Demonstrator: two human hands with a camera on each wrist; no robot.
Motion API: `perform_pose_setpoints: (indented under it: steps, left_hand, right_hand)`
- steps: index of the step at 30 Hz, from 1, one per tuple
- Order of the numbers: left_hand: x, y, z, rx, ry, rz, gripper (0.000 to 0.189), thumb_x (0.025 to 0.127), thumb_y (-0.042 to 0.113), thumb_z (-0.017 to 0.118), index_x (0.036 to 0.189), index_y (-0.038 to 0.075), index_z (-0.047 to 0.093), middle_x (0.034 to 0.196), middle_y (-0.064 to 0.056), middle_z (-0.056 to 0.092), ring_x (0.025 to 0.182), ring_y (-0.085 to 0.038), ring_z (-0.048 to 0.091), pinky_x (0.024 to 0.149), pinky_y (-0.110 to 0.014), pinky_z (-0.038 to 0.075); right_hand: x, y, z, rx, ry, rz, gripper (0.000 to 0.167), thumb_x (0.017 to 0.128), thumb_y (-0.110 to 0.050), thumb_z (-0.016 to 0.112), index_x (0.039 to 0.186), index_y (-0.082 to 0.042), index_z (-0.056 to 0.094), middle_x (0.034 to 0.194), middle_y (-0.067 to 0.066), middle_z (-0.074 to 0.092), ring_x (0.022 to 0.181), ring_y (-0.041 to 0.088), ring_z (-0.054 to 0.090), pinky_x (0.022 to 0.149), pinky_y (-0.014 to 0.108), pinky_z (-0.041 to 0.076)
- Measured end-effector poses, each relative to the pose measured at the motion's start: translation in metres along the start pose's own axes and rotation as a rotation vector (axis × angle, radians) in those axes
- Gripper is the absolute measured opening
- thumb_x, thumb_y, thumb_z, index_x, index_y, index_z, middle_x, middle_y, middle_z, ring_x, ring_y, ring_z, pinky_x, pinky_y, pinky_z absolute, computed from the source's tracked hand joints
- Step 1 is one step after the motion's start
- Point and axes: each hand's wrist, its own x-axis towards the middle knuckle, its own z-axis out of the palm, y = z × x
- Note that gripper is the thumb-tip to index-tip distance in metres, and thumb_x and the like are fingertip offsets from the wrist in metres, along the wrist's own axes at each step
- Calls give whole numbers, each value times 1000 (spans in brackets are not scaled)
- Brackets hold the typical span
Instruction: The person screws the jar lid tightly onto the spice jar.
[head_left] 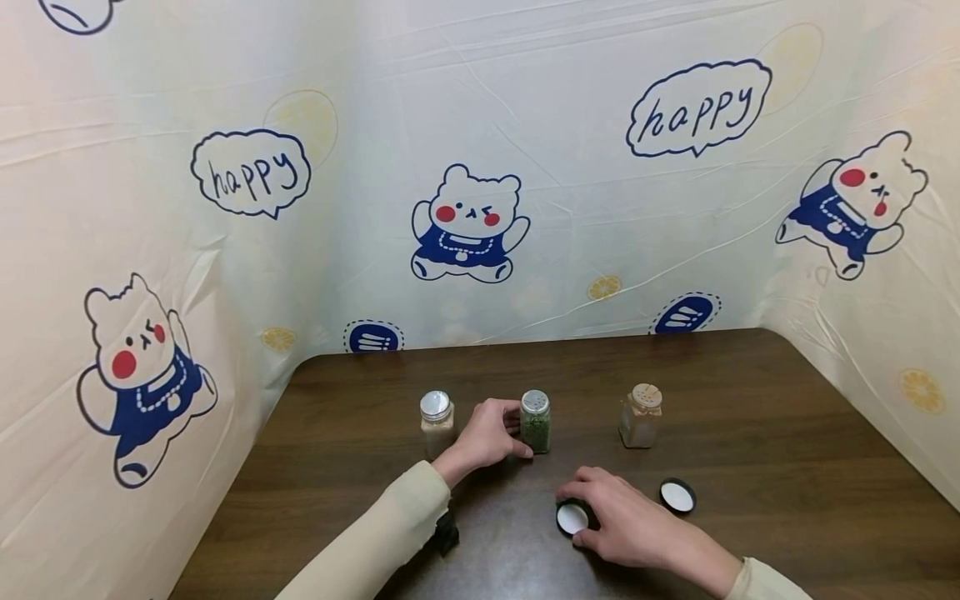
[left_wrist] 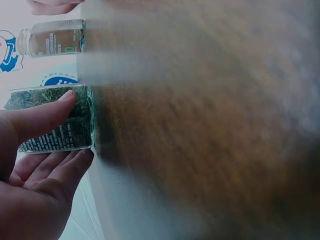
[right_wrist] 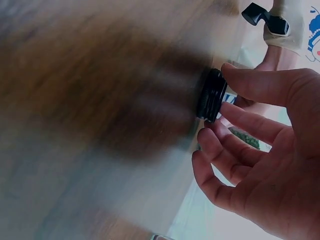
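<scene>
My left hand (head_left: 491,433) holds a glass spice jar of green herbs (head_left: 536,429), which stands upright with a perforated shaker top. In the left wrist view the thumb (left_wrist: 47,115) lies across the jar's label side and the other fingers are at its opposite side. Nearer the front, my right hand (head_left: 626,518) pinches a black lid (head_left: 573,518) between thumb and fingers, its white inner face up. The right wrist view shows the lid (right_wrist: 212,95) edge-on, with the thumb at one side and fingertips at the other.
Left of my left hand stands a jar of pale contents (head_left: 437,429) with a shaker top. A jar of brown powder (head_left: 642,417) stands at the right. Another black lid (head_left: 677,496), white inside up, lies right of my right hand. A printed curtain (head_left: 570,250) surrounds the wooden table (head_left: 360,400).
</scene>
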Motion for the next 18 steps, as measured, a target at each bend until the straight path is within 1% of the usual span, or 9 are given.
perform_pose_setpoints:
  steps: [6, 18]
  left_hand:
    - [0, -1, 0, 6, -2, -3, 53, 71, -3, 96, 118, 10, 76, 110, -3, 78, 111, -19, 73, 94, -32, 58]
    - [1, -1, 0, 16, 4, 2, 53, 70, -2, 97, 117, 11, 76, 108, -1, 79, 108, -17, 73, 93, -32, 58]
  right_hand:
    - [-2, 2, 1, -12, 5, -4, 40, 86, -19, 88, 123, -17, 74, 115, -6, 61, 106, 15, 58, 86, 40, 54]
    - [-4, 3, 2, -26, 8, 4, 42, 85, -19, 88, 124, -17, 73, 116, -6, 61, 107, 16, 58, 87, 41, 54]
